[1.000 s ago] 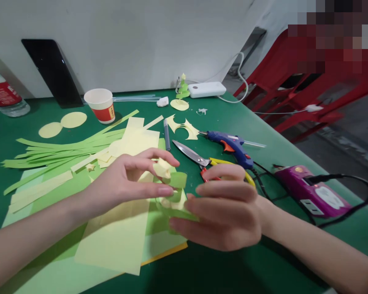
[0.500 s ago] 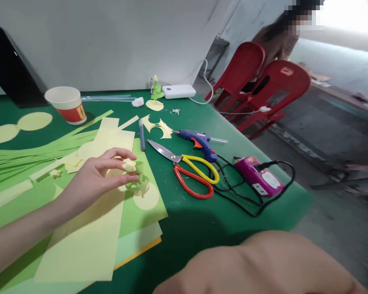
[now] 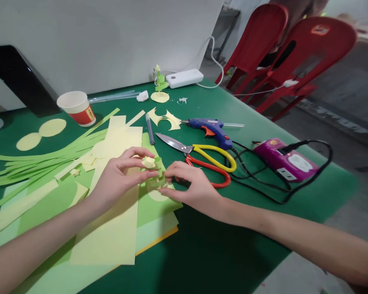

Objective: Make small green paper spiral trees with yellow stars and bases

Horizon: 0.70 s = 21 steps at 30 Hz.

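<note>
My left hand (image 3: 119, 173) pinches a small paper tree, a curled green paper strip (image 3: 155, 180) topped with a pale yellow folded paper star (image 3: 148, 162). From the other side, my right hand (image 3: 198, 188) has its thumb and fingers closed at the tree's lower curls. Fingers partly hide where it grips. Below lies a pale yellow paper disc (image 3: 158, 196) over green sheets (image 3: 147, 212); whether it is joined to the tree, I cannot tell. Scissors (image 3: 202, 157) with yellow and red handles lie just beyond my right hand.
A blue glue gun (image 3: 213, 127) and its black cable lead toward a purple power socket (image 3: 286, 159). Behind stand a similar paper tree (image 3: 160, 86), a white power bank (image 3: 185, 78) and a paper cup (image 3: 78, 109). Green strips (image 3: 58, 157) spread left; red chairs (image 3: 319, 57) stand beyond the table.
My right hand has come in from the lower right and joined my left hand at the paper tree. The view has turned, so the table's things appear shifted right.
</note>
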{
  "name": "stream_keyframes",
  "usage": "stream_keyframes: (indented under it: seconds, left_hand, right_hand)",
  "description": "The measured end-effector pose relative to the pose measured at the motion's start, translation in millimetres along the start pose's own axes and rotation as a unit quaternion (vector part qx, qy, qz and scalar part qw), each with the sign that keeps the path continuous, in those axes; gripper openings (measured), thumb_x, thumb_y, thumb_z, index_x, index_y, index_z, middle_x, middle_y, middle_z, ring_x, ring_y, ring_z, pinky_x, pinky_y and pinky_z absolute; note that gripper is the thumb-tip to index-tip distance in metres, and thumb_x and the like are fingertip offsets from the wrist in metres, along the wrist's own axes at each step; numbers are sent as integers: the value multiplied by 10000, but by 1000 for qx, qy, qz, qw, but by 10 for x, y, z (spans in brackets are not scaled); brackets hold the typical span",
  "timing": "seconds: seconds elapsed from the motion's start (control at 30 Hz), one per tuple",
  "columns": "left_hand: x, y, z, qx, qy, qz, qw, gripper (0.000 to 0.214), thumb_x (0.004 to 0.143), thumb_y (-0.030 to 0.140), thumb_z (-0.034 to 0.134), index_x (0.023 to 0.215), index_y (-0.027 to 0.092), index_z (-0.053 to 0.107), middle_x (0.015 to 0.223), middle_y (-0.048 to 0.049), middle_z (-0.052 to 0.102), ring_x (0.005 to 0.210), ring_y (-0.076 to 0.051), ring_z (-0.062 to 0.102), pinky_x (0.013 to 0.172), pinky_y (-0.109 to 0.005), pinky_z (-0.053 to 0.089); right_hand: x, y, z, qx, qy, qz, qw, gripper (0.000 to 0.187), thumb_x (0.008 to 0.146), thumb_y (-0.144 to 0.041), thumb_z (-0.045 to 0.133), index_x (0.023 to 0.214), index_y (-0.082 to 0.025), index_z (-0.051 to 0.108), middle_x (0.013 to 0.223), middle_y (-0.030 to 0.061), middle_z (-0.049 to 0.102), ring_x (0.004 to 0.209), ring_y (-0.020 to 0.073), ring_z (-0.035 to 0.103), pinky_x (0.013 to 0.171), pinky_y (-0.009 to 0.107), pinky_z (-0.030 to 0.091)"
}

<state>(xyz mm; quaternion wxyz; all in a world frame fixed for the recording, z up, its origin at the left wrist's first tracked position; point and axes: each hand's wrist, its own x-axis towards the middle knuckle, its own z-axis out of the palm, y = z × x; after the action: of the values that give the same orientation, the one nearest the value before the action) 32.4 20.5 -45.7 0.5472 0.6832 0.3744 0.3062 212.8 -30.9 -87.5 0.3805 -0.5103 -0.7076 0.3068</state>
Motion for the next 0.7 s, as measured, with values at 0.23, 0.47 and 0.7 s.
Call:
stream_keyframes:
  seconds: [0.23, 0.47, 0.7]
  left_hand:
    - [-14, -26, 0, 39, 3, 32, 999, 81, 703, 246, 714, 772, 218, 682, 1038, -34, 575, 1000, -194, 536, 933, -365, 410]
    - [-12, -62, 11, 24, -33, -25, 999, 516, 660, 263, 748, 1138, 271, 557, 1127, -38, 590, 1063, -223, 533, 902, -327, 446]
    - [-27, -92, 58, -39, -50, -45, 997, 483, 655, 256, 751, 1102, 255, 566, 1108, -40, 593, 1000, -205, 569, 799, -281, 492]
  right_hand:
    - [37, -19, 3, 52, -25, 9, 998, 155, 722, -235, 643, 623, -154, 554, 613, -13, 535, 617, 91, 453, 566, 219, 372]
    - [38, -53, -26, 70, -52, 3, 996, 198, 734, -209, 639, 587, -166, 515, 613, -17, 520, 647, 100, 420, 585, 223, 342]
    - [38, -38, -11, 73, -63, -7, 995, 226, 742, -188, 630, 574, -173, 480, 604, -22, 502, 651, 106, 394, 589, 227, 323]
